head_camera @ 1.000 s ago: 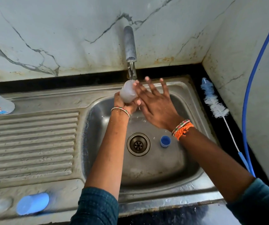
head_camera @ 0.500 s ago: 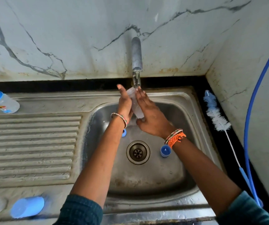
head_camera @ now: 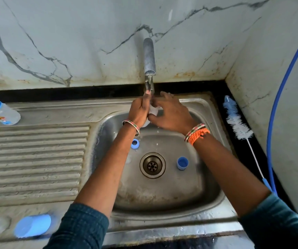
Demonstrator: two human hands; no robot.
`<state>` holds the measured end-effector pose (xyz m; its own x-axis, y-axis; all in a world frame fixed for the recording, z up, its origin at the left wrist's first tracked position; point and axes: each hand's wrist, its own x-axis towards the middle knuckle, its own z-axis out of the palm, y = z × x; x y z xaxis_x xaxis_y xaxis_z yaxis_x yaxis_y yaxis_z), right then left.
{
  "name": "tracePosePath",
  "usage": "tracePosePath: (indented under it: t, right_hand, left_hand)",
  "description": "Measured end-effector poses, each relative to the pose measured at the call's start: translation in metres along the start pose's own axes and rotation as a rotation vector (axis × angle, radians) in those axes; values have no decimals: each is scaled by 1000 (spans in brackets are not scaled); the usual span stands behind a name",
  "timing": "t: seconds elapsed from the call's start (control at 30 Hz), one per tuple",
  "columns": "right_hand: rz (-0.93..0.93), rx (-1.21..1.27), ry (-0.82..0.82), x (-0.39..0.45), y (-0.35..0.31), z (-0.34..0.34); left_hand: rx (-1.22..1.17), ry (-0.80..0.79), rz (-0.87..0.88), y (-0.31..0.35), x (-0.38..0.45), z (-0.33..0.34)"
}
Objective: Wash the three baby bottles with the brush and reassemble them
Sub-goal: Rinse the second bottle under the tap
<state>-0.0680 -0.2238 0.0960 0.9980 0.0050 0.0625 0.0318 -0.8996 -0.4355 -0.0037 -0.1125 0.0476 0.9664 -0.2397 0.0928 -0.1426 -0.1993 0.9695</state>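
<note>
Lying nearest, left of the sink (head_camera: pixel 214 209), is a blue cap (head_camera: pixel 32 225). In the basin sit a cup (head_camera: pixel 182 163) and ring (head_camera: pixel 135 143). Under the tap (head_camera: pixel 149 58), the left hand (head_camera: pixel 139 112) grips a clear bottle (head_camera: pixel 152 110); the right hand (head_camera: pixel 171 114) touches it, fingers loosely spread. The brush (head_camera: pixel 237 123) lies right of the sink.

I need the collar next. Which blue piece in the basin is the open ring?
The blue ring left of the drain, beside the left forearm; the blue cap right of it is cup-shaped.

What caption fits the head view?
Both hands rinse a clear bottle under the tap.
</note>
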Motion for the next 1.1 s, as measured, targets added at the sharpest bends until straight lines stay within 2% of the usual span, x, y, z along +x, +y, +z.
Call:
tracePosePath:
  t: [0.07,0.2,0.27,0.37,0.43,0.47,0.53,0.6,0.7,0.77,0.8,0.87,0.93,1.0,1.03,1.1]
  right_hand:
    - [-26,-50,-71,6,-8,-4]
    - [-130,110,-145,-2,-9,-4]
    - [-207,-103,-198,0,6,-16]
    - [-476,-551,-25,14,21,-36]
    - [-560,-633,98,17,21,-37]
    - [-542,-612,141,15,20,-32]
    - [-363,-457,172,0,11,-14]
    - [-115,-208,112,-15,-4,0]
    - [132,235,-21,-9,-17,10]
    - [107,546,-17,3,-16,14]
    - [63,581,13,6,-11,18]
    - [-31,456,53,10,2,25]
    - [-65,312,109,15,7,22]
    - [-51,274,281,22,4,18]
    - [-17,303,355,23,0,17]
    - [18,408,453,29,-2,23]
  left_hand:
    - [14,-48,59,2,1,-1]
    - [-62,22,27,8,12,-12]
    - [-44,6,7,4,17,-18]
    - [29,-56,0,-6,21,-19]
    - [25,-91,35,-5,19,-15]
    - [-30,-74,23,-1,18,-14]
    - [-64,34,5,-1,19,-15]
    - [16,146,63,-8,14,-15]
    - [153,193,164,-9,-1,-8]
    - [337,241,187,-3,-4,-5]
    - [314,223,186,-3,-2,-6]
    - [-9,79,96,3,5,-11]
    - [-291,-53,-89,12,9,-13]
    - [-525,-104,-296,25,10,-12]
    - [-578,-113,-368,29,10,-12]
    - [-421,-57,-449,26,8,-15]
